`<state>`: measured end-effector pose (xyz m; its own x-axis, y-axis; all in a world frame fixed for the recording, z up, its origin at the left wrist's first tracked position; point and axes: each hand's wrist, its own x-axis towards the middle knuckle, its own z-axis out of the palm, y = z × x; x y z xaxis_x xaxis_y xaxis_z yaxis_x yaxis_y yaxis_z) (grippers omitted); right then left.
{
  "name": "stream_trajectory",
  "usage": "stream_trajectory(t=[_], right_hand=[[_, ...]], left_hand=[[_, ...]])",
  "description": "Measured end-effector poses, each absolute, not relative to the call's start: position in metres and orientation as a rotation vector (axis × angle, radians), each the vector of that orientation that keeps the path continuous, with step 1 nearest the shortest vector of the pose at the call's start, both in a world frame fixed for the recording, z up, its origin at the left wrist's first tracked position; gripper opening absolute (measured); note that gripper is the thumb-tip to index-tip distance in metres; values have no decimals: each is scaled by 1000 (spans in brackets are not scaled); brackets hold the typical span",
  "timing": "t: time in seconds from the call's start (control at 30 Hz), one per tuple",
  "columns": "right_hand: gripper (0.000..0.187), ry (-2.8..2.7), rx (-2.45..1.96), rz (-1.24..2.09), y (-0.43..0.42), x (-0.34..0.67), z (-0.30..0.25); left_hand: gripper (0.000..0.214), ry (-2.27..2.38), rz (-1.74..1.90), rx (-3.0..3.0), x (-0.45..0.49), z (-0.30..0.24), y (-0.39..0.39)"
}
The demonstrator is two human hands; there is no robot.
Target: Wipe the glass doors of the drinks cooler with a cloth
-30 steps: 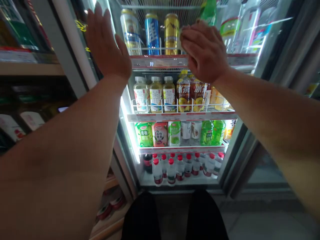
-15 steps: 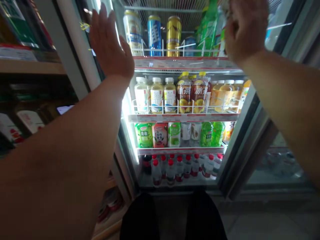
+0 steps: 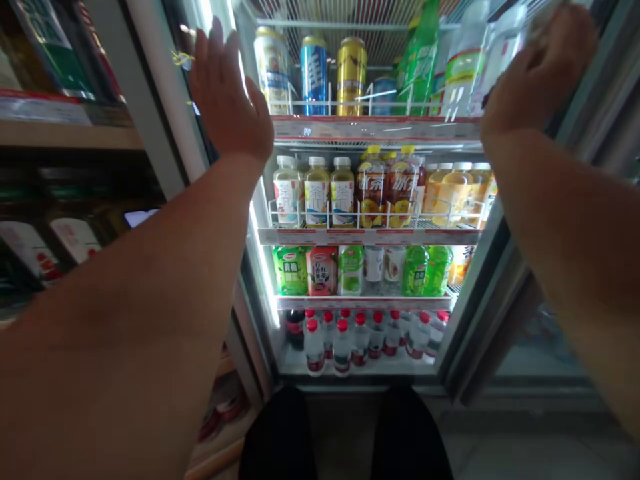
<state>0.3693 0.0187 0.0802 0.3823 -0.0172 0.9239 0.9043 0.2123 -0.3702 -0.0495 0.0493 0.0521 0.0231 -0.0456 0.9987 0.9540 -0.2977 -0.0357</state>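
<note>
My left hand (image 3: 227,100) is raised at the upper left, fingers stretched out and palm toward the lit drinks fridge, beside its left frame (image 3: 167,87). Whether the palm touches the glass is unclear. At the upper right, my right hand (image 3: 545,73) is closed around what looks like a crumpled greyish cloth (image 3: 543,23), mostly hidden by the fingers and blurred. It is in front of the top shelf's right end, near clear bottles (image 3: 465,67) and a green bottle (image 3: 420,60). Several cans (image 3: 351,77) stand on the same shelf between my hands.
Lower shelves hold tea bottles (image 3: 373,187), green drink bottles (image 3: 291,270) and red-capped water bottles (image 3: 343,347). Store shelves with bottles (image 3: 75,233) stand on the left. A dark fridge post (image 3: 475,333) runs down the right. My legs (image 3: 287,433) are close to the fridge base.
My right hand has moved right with the cloth-like thing, uncovering the clear bottles on the top shelf. My left hand keeps its flat pose; the view has shifted slightly.
</note>
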Motion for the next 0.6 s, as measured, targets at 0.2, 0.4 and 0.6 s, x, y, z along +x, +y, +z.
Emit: stream_trajectory(t=[0.2,0.4,0.6], right_hand=[[46,-1098,-913,-1025,25,373,66],[33,-1199,-644,-1150,42,395,54],[39,-935,-1014,-795,44,405,59]], left_hand=[[48,-897,-1441,-1392,-59,53,65],[48,-901,-1439,-1392,-65,55,74],[48,-929,-1436,-1394,-55,51,57]])
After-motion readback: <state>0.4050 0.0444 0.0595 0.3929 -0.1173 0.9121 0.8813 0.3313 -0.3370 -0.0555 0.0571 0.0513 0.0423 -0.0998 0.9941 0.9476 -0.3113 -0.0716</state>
